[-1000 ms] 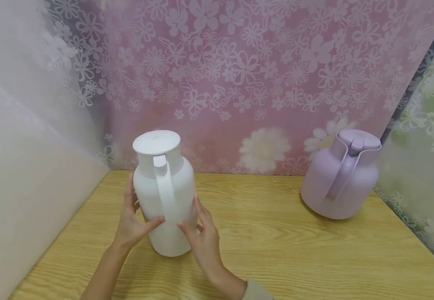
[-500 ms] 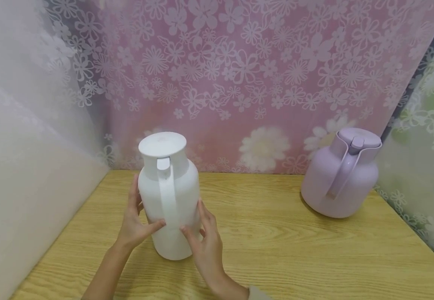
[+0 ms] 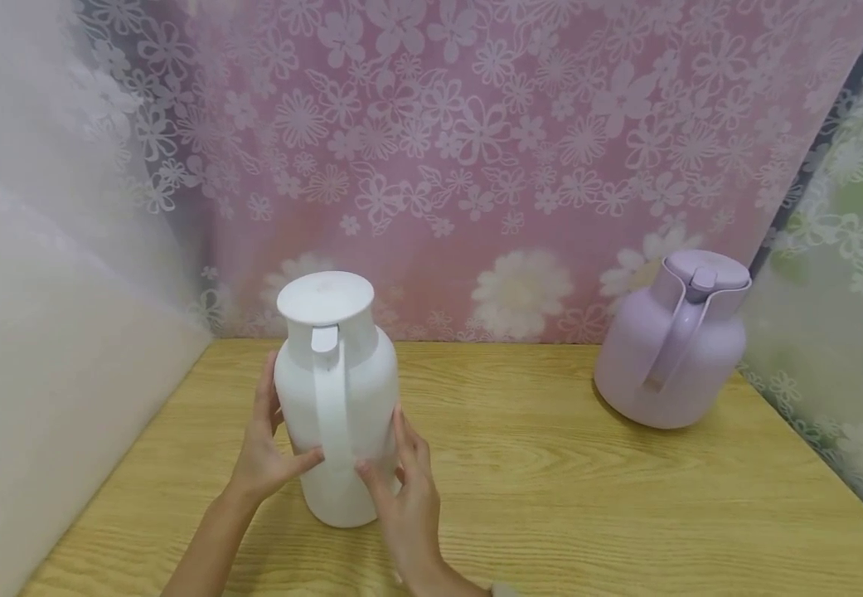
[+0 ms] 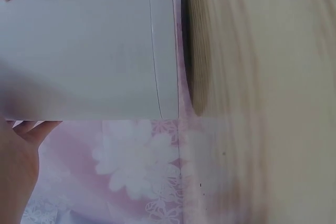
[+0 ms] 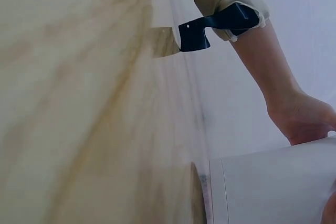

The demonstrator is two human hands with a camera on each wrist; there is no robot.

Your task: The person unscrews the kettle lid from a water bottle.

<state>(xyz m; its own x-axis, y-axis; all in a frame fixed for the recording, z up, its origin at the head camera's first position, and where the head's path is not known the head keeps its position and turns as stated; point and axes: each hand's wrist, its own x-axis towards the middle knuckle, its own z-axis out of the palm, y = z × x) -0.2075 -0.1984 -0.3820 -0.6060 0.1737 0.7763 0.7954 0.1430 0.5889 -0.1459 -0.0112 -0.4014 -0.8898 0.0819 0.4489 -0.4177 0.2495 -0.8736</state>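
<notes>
One white jug [image 3: 371, 373] is upright just above the wooden table [image 3: 588, 506], its handle [image 3: 332, 406] on the near side. The left hand [image 3: 265, 456] and right hand [image 3: 410, 502] grip its opposite sides, thumbs [image 3: 306, 461] near the handle. Well apart on the right, a lilac jug [image 3: 625, 361] stands before a pink floral backdrop [image 3: 431, 207].
</notes>
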